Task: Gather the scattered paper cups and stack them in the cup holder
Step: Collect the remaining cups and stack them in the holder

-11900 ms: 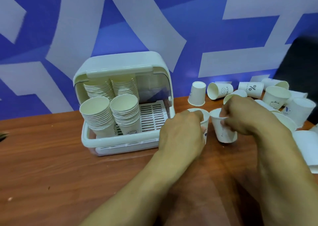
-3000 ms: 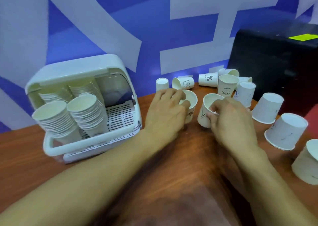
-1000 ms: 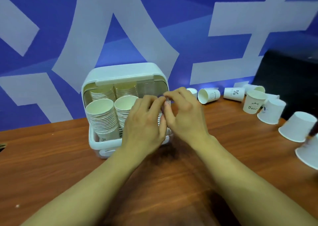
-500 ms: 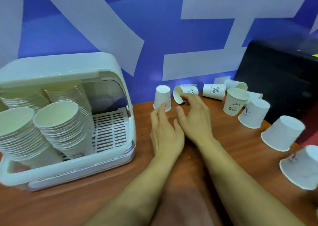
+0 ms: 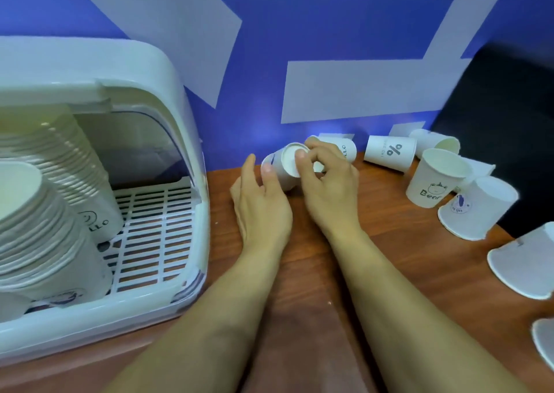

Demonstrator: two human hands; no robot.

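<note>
Currently, both hands grip one tipped paper cup at the back of the desk: the left hand has fingers curled round its side, the right hand pinches its base. The cup holder at left contains two visible stacks. Seven loose cups are visible to the right, one partly hidden.

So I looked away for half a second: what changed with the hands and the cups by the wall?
The upside-down cup by the wall has been tipped toward the camera; the left hand and right hand now have it in their grip. The lying cup behind, the percent-sign cup and the holder's stacks stayed put.
</note>
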